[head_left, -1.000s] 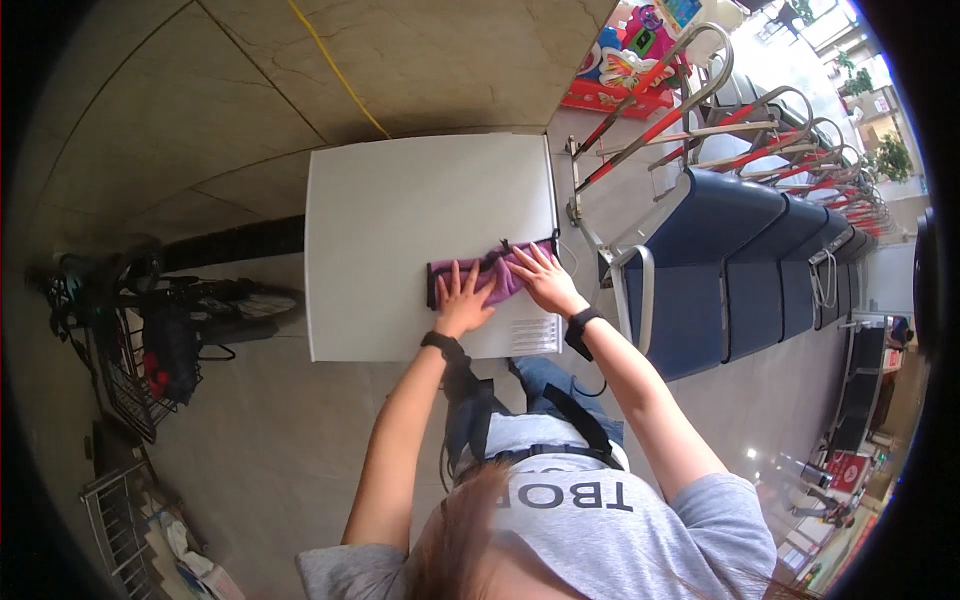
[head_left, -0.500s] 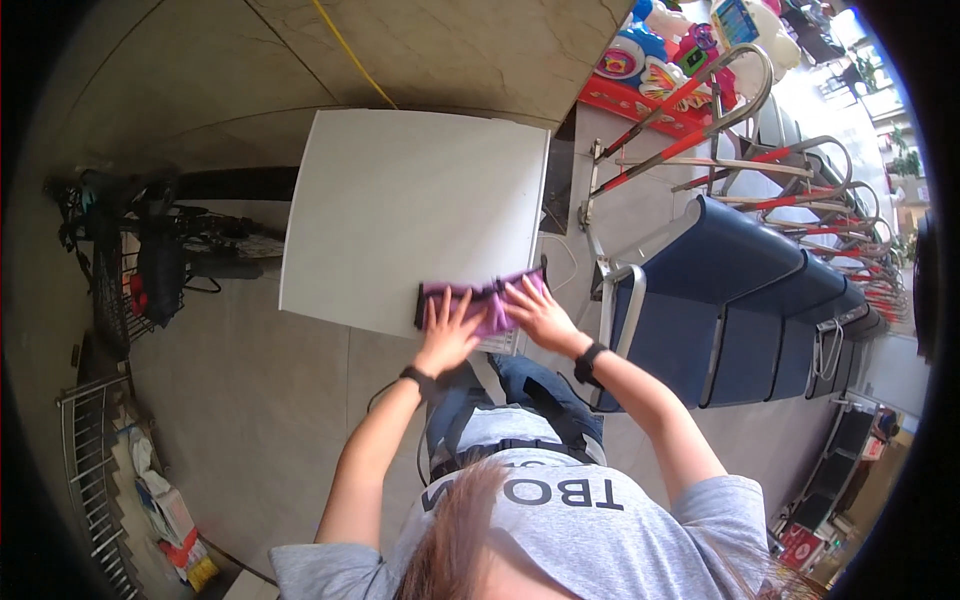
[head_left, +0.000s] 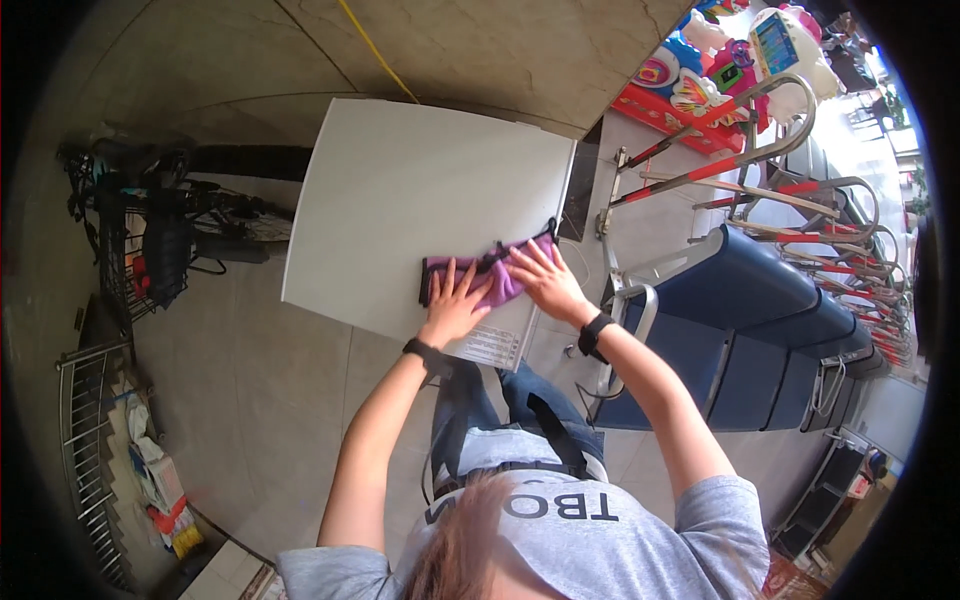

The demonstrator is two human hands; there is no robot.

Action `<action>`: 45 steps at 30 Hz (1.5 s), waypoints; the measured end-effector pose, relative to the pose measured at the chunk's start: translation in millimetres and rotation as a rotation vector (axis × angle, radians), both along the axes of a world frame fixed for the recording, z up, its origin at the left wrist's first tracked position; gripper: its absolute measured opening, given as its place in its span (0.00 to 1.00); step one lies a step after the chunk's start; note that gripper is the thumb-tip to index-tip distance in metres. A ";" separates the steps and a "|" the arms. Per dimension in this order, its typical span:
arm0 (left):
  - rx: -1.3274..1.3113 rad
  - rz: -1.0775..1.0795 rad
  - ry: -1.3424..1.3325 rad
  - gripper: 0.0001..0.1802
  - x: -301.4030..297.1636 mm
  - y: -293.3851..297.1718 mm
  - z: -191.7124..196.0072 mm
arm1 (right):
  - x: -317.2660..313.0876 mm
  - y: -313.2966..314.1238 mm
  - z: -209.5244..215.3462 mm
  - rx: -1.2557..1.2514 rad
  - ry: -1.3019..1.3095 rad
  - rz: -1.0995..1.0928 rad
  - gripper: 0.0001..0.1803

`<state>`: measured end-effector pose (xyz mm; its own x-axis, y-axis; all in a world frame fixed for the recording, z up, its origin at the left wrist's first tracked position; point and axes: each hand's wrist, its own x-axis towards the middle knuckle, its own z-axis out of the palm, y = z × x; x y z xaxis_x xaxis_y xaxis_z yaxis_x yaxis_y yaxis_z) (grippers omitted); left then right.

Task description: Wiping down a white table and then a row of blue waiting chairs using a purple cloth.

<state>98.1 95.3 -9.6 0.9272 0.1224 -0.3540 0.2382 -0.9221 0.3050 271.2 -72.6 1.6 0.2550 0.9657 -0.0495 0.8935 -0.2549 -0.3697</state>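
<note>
A purple cloth with dark edging (head_left: 508,286) lies bunched on the white flat top of a box-like unit (head_left: 430,190), close to its near right edge. My left hand (head_left: 455,308) presses flat on the cloth's left part, its fingers spread. On the right part of the cloth rests my right hand (head_left: 550,285), fingers stretched out and slightly apart. Both palms face down, and each wrist wears a black band. Near my left hand, a printed label (head_left: 492,342) shows on the near edge of the white top.
Blue seats (head_left: 730,280) with metal armrests stand to the right, before red-and-silver rails (head_left: 740,130). A bicycle (head_left: 165,225) leans at the left. Behind the white top is a stone-patterned wall (head_left: 500,50) with a yellow cable (head_left: 380,50). Colourful toys (head_left: 700,85) sit at the far right.
Both hands have moved the cloth slightly away from me over the white top, the right hand more so. The printed label on the near edge shows more fully now. My view has shifted a little.
</note>
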 end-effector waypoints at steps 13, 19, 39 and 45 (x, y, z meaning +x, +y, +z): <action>0.110 0.188 -0.147 0.34 154.4 64.8 -12.4 | 130.7 79.6 -23.1 0.112 -0.172 -0.238 0.30; 0.109 0.174 -0.215 0.33 115.7 35.9 -13.2 | 80.1 56.3 -21.2 0.110 -0.132 -0.223 0.33; -0.046 0.133 -0.044 0.36 -103.0 -38.2 16.4 | -74.4 -32.7 16.4 -0.142 0.125 0.022 0.31; 0.033 0.057 -0.138 0.39 -43.3 19.5 4.6 | -38.7 15.4 4.2 -0.111 0.024 -0.094 0.31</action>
<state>54.8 114.8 -5.0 0.9579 0.1855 -0.2189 0.2483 -0.9183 0.3083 232.6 -57.2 5.8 0.3412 0.9260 -0.1617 0.8550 -0.3772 -0.3560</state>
